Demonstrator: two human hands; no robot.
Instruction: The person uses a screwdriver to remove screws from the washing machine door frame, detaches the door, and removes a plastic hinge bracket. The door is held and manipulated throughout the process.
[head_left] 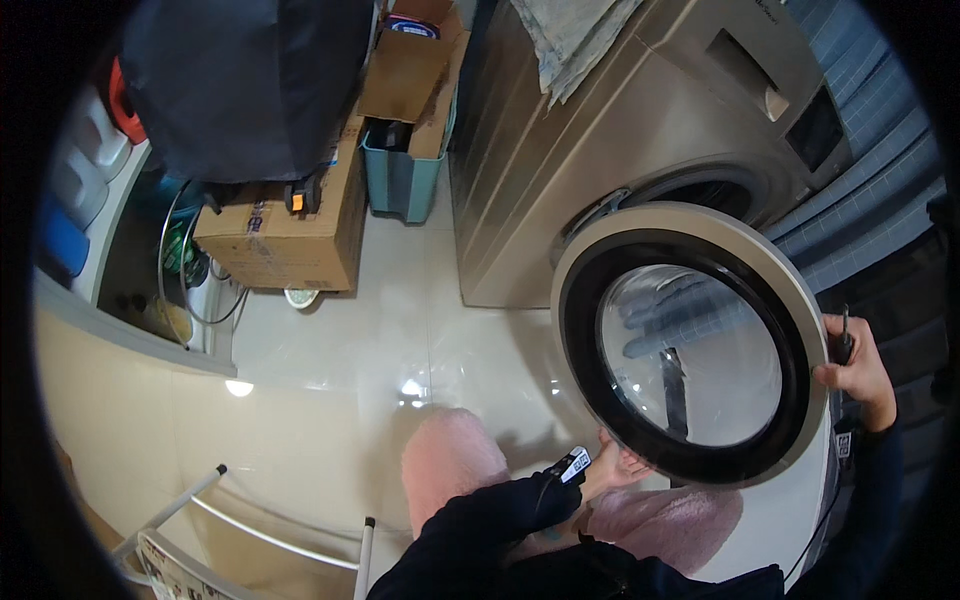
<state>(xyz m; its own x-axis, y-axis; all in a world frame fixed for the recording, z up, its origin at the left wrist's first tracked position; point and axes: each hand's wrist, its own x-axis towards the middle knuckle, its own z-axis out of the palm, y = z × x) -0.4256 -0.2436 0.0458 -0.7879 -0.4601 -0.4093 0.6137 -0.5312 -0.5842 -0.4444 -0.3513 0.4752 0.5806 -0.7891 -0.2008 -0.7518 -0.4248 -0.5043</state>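
The round door (690,225) of a front-loading washing machine (590,140) is swung wide, with a silver outer ring, a black inner ring and a clear glass bowl. My right hand (862,372) closes on the door's right edge, thumb at the rim. A slim dark object (846,338) shows among its fingers; I cannot make out its kind. At the door's lower left edge, my left hand (618,468) has its fingers stretched out, palm upward, at or just under the rim. Part of the dark drum opening (705,190) shows behind the door.
Left of the machine stand a teal bin (405,185) with an open carton in it and a cardboard box (290,240) under a dark cover. A white metal frame (275,530) is at lower left. A blue checked curtain (855,190) hangs at right. My pink-clad knees (450,465) are below.
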